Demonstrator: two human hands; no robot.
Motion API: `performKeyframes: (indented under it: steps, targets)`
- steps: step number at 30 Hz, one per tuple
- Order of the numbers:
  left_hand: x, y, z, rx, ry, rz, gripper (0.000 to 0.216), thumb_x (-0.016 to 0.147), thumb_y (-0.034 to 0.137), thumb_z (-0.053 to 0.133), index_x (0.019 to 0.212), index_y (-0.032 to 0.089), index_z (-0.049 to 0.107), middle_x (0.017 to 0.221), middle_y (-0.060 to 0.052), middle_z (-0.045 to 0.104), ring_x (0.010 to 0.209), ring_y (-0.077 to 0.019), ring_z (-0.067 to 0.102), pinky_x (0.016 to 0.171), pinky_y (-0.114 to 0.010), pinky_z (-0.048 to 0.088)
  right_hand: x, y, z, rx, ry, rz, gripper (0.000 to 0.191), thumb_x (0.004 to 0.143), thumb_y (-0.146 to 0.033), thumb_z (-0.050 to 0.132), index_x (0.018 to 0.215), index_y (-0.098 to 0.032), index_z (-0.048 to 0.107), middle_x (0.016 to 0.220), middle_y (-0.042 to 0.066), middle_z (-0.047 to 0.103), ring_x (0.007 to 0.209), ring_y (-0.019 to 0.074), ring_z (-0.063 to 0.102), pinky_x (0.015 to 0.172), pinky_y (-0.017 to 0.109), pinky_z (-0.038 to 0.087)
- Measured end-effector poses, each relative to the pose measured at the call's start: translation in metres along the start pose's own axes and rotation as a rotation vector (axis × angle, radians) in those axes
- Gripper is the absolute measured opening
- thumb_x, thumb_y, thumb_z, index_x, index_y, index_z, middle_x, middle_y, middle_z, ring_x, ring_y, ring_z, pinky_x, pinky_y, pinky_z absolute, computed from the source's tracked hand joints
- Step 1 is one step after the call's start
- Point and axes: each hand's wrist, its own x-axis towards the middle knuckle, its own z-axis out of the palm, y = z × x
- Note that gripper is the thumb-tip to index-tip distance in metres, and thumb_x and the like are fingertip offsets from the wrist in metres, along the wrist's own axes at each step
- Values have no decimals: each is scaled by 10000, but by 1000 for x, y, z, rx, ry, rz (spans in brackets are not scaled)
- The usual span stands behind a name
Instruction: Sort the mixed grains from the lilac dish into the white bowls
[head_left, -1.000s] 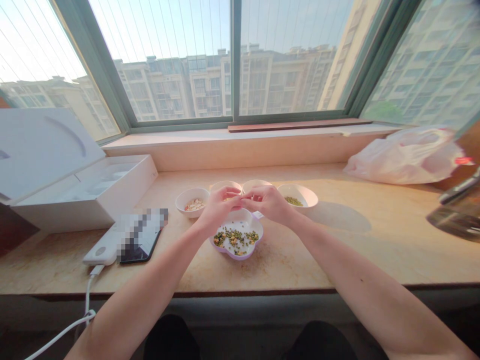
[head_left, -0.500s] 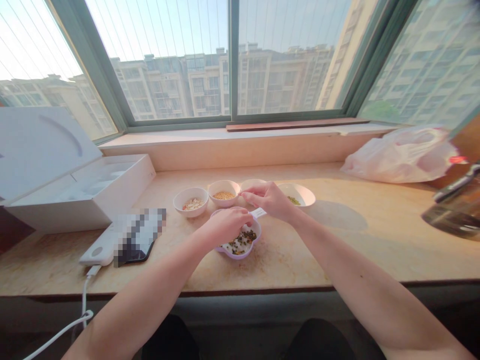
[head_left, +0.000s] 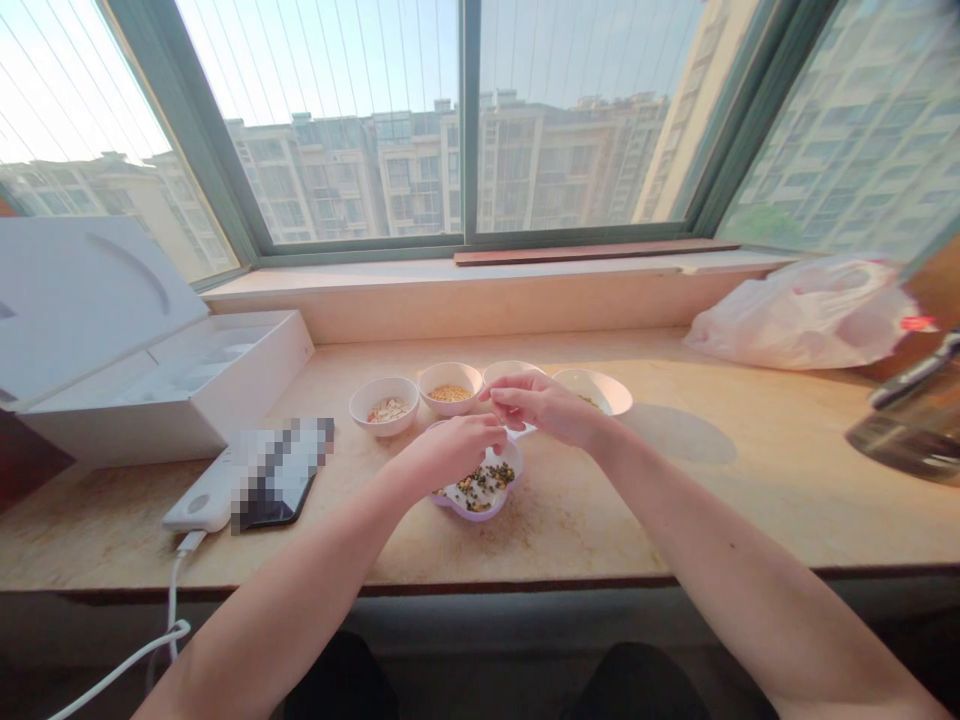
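Observation:
A purple flower-shaped dish point(head_left: 480, 497) of mixed green and yellow beans lies on the stone sill in front of me. My left hand point(head_left: 452, 450) hovers over its left part with fingers bunched in a pinch; what it holds is too small to name. My right hand point(head_left: 544, 408) is just behind the dish, fingers curled in a pinch near a small white item. Behind stand several small white bowls: one with pale pieces point(head_left: 384, 405), one with yellow grains point(head_left: 449, 386), one mostly hidden point(head_left: 504, 371), one with green beans point(head_left: 604, 388).
An open white box point(head_left: 165, 385) sits at the left. A phone on a white power bank point(head_left: 262, 480) with a cable lies near the front edge. A plastic bag point(head_left: 802, 315) and a glass object point(head_left: 904, 425) are at the right.
My left hand dropped from beside the right hand down over the purple dish and stays there. My right hand stayed behind the dish, shifting only slightly.

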Motion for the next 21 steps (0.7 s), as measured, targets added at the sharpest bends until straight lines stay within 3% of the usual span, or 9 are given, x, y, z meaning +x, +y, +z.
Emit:
performKeyframes:
  steps: [5,9,11,14,21]
  targets:
    - [-4,0,-15,-249,297,-11,263,825,-9,521,867,173,706,996,-55,736,938,-184,677,912,-335,542,-1,-4,-21,-44,70,-24,304,856,-430,686,971,-157,751,631,-29,537,561,103,410,551,263,320]
    - [-5,3,-21,-710,509,-57,116,814,87,607,846,170,681,925,-43,705,882,-158,672,852,-307,557,-6,-9,-57,-488,397,-76,254,857,-375,655,937,-165,774,701,8,642,642,139,520,626,285,399]
    - [-4,5,-23,-952,541,-84,51,794,138,682,833,167,667,878,-26,691,860,-147,672,838,-294,554,-8,-11,-73,-703,550,-83,238,846,-349,645,899,-169,790,788,42,718,741,176,604,713,307,450]
    - [-3,8,-29,-1208,561,-158,144,731,172,775,800,163,648,822,-1,680,807,-128,663,805,-269,535,-13,-12,-90,-876,661,-5,223,825,-326,650,882,-180,810,829,62,761,799,211,656,742,321,482]
    - [-4,9,-39,-1578,587,-213,308,628,109,847,825,175,619,824,43,656,773,-89,676,777,-213,510,-22,-14,-106,-1037,616,280,141,746,-281,716,819,-207,810,919,65,802,818,216,702,648,277,483]
